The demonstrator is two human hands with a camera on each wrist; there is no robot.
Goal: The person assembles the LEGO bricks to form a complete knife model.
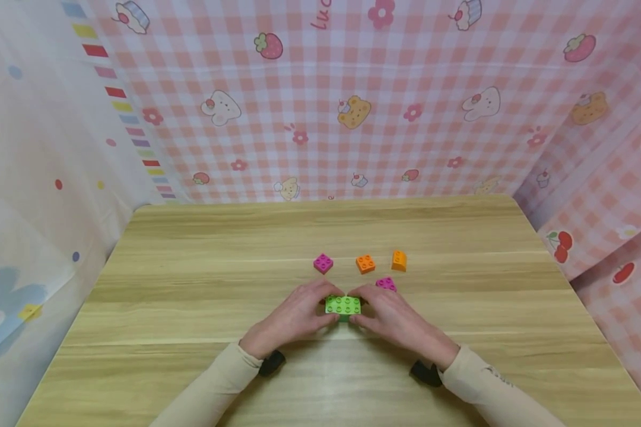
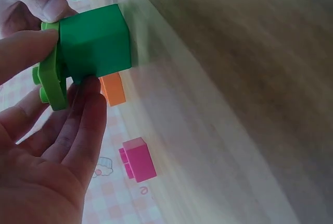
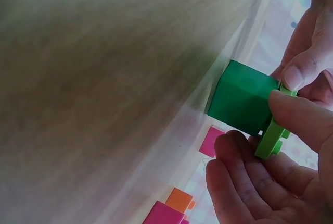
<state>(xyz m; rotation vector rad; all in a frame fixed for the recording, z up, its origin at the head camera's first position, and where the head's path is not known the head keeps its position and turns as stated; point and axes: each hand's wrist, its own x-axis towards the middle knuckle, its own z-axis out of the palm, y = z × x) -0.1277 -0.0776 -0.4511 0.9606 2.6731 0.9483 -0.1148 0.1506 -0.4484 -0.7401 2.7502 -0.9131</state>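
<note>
A light green studded plate [image 1: 343, 304] sits on top of a dark green brick [image 1: 343, 318] near the middle of the wooden table [image 1: 192, 267]. My left hand [image 1: 328, 304] pinches the stack's left end and my right hand [image 1: 359, 305] pinches its right end. In the left wrist view my left hand [image 2: 62, 73] has its thumb and fingers round the plate [image 2: 52, 81] and the dark green brick [image 2: 96, 41]. In the right wrist view my right hand [image 3: 257, 125] grips the plate [image 3: 270, 135] on the same brick [image 3: 242, 96].
Just beyond the hands lie a pink brick [image 1: 323, 263], an orange brick [image 1: 365, 263], an orange sloped brick [image 1: 399, 260] and a second pink brick [image 1: 386, 284] beside my right hand. Patterned cloth walls close in the table's back and sides.
</note>
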